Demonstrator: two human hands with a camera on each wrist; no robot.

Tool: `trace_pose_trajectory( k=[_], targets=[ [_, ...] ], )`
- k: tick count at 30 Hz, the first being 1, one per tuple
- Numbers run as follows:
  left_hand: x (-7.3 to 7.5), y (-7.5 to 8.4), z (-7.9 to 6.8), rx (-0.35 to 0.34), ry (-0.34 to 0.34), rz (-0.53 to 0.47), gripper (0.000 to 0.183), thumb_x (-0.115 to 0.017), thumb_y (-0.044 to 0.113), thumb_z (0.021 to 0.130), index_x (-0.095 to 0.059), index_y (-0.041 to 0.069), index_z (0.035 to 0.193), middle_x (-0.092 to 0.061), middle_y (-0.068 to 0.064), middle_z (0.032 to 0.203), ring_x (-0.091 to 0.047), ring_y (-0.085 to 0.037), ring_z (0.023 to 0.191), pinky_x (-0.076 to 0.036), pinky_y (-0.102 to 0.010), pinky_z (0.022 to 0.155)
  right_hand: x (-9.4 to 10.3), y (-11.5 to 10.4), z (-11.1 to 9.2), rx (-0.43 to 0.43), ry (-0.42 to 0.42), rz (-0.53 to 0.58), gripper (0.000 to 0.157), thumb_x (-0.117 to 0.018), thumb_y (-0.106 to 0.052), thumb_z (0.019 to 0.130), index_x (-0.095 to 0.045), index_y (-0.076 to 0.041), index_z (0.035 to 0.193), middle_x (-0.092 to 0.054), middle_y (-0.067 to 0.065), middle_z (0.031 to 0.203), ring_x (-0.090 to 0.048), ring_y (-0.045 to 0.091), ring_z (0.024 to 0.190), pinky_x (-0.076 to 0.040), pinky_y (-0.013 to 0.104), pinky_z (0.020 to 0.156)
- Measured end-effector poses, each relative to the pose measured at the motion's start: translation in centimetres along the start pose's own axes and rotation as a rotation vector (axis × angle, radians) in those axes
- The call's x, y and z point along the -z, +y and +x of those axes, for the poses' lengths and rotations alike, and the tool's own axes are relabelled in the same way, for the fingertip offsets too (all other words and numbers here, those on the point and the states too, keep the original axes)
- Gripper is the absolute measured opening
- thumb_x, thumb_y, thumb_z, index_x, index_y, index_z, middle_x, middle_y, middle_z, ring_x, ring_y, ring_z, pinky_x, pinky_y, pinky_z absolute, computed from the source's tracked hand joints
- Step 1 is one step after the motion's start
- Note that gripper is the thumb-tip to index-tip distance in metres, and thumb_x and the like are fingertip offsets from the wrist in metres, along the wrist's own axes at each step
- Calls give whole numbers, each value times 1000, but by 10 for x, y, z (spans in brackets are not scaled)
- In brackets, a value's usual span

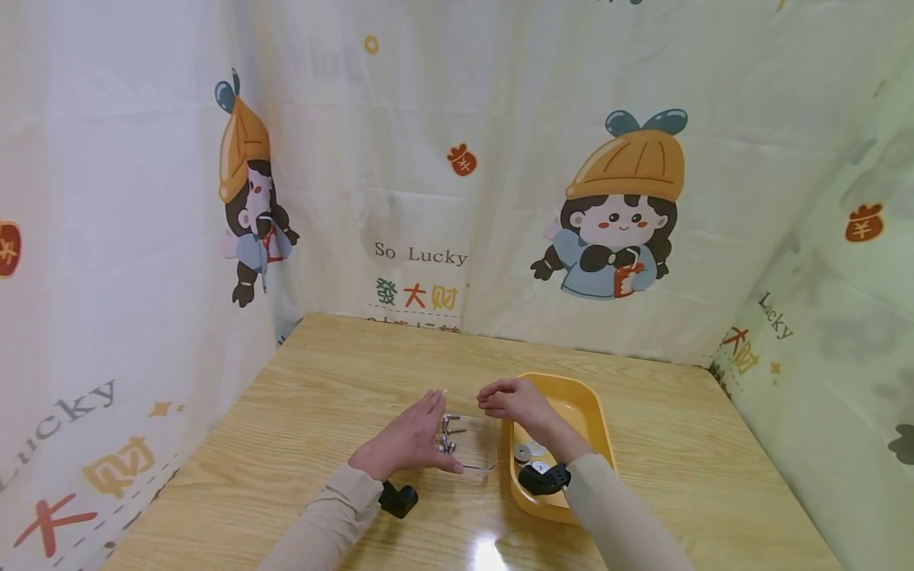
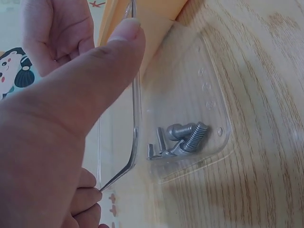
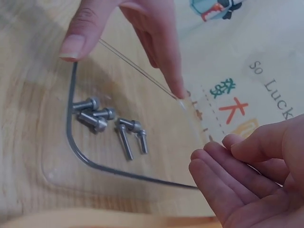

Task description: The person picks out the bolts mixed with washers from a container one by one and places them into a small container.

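Observation:
A clear plastic box (image 1: 480, 446) stands on the table, left of the yellow tray, with several metal bolts (image 3: 126, 135) lying in it. My left hand (image 1: 410, 436) grips the box across its width, thumb on the near rim and fingertips at the far rim. In the left wrist view the same bolts (image 2: 187, 137) lie against one end of the box. Above the tray's left edge hovers my right hand (image 1: 524, 408), its fingers loosely bent and nothing visible in them. Its fingertips (image 3: 199, 164) are close to the box's right end; whether they touch it I cannot tell.
The yellow tray (image 1: 600, 416) stands right of the box under my right forearm. Several round metal washers (image 1: 523, 454) lie in it, partly hidden by the arm. Printed cloth (image 1: 514, 262) hangs behind the wooden table (image 1: 343, 357) and on both sides.

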State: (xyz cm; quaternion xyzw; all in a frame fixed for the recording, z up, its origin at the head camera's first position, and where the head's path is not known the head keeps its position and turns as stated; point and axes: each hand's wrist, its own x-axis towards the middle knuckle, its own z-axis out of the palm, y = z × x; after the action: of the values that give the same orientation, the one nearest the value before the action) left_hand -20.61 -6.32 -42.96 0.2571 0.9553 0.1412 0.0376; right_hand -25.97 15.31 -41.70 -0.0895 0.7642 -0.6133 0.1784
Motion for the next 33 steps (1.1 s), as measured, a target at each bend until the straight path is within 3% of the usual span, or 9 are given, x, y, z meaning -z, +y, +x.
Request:
trace_pose_trajectory(
  k=[16, 25, 33],
  targets=[
    [3, 16, 15, -31, 5, -10, 117, -56, 74, 63, -14, 0, 143, -10, -15, 150, -11, -27, 139, -21, -40, 111, 32, 3, -9, -27, 84, 59, 29, -50, -6, 90, -51, 10, 114, -62, 17, 101, -61, 35, 97, -49, 44, 86],
    [6, 31, 23, -56, -12, -34, 118, -57, 74, 62, -12, 1, 143, -7, -14, 151, -9, -25, 139, -18, -39, 112, 49, 16, -11, -28, 190, 107, 26, -47, -4, 90, -53, 12, 110, -57, 30, 107, -61, 37, 93, -51, 43, 82],
    [5, 45, 32, -106, 4, 22, 116, -57, 74, 63, -16, 0, 143, -12, -16, 150, -13, -27, 138, -20, -39, 111, 57, 26, -14, -46, 239, 72, 28, -48, -3, 88, -53, 13, 110, -57, 29, 108, -60, 37, 94, -52, 41, 80]
  ],
)
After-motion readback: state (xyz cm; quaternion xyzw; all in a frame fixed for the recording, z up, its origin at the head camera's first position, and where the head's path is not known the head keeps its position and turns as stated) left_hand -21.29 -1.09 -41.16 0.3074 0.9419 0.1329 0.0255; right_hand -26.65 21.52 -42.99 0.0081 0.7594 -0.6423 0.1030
